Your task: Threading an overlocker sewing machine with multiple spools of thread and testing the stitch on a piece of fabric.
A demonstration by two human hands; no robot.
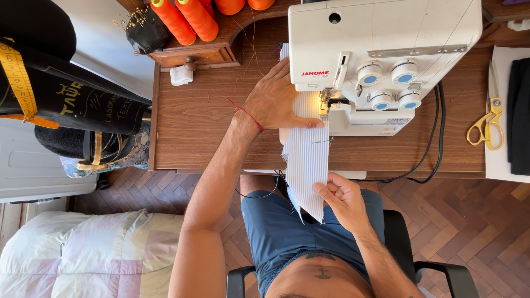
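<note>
Bright daylight floods in from the left, glaring off the white sewing machine (381, 38); sharp focus, slight bending at the edges.

My left hand (276, 102) covers the far part of the striped fabric strip (306, 160), and the white sewing machine (381, 49) hides where it feeds in. The orange thread cones (187, 19) are cut off at the top edge, the black cloth (519, 116) at the right.

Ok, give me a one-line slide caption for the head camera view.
Left hand flattens striped fabric strip at white sewing machine; right hand holds its near end.
</note>
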